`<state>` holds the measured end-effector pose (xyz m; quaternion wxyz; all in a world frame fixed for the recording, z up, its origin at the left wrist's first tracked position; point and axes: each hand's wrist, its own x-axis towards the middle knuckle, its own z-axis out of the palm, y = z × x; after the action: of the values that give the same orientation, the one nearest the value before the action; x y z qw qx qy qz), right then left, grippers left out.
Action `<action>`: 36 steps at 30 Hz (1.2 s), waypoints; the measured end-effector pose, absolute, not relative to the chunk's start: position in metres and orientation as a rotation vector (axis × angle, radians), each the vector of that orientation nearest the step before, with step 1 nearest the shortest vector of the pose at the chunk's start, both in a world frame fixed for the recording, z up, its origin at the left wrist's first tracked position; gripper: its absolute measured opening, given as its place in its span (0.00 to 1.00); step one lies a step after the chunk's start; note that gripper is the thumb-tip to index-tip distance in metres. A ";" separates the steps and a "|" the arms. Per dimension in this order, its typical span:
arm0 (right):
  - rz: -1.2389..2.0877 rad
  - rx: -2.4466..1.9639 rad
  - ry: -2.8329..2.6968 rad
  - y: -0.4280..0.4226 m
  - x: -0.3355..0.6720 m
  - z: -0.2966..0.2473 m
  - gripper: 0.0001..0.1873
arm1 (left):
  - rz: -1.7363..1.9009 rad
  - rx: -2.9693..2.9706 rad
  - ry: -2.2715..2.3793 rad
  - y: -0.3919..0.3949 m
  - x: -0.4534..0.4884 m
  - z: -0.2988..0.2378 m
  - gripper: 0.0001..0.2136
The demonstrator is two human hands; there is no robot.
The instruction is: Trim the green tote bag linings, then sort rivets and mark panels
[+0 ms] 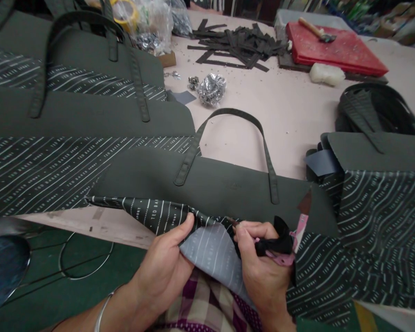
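Observation:
A dark green tote bag panel [214, 180] with a loop handle [231, 115] lies at the table's near edge. Its lower part is black fabric with white striped lettering, folded back so the grey underside [214, 253] shows. My left hand [166, 267] pinches the folded fabric edge, thumb on top. My right hand [263, 272] is closed around a small pink-handled tool [280, 251] wrapped in black, its tip against the fabric fold.
Stacked matching bag panels [65, 115] fill the left side and another stack [376, 184] sits at right. Farther back are black strips [238, 44], a red board [335, 48] with a hammer [316, 30], crumpled foil [211, 88], and tape [124, 11].

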<state>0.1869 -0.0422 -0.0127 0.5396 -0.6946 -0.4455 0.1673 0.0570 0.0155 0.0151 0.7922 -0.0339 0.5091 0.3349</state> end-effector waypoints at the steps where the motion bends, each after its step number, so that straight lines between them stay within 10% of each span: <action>1: 0.388 -1.651 -1.054 -0.041 0.186 -0.013 0.10 | 0.720 -0.070 1.101 0.015 0.057 0.016 0.11; 36: 0.517 -1.583 -0.998 -0.044 0.189 -0.012 0.10 | 0.711 -0.095 1.069 0.016 0.056 0.017 0.13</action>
<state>0.1888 -0.0438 -0.0122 0.5647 -0.6729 -0.4243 0.2198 0.0561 0.0156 0.0166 0.7998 -0.0441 0.4985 0.3315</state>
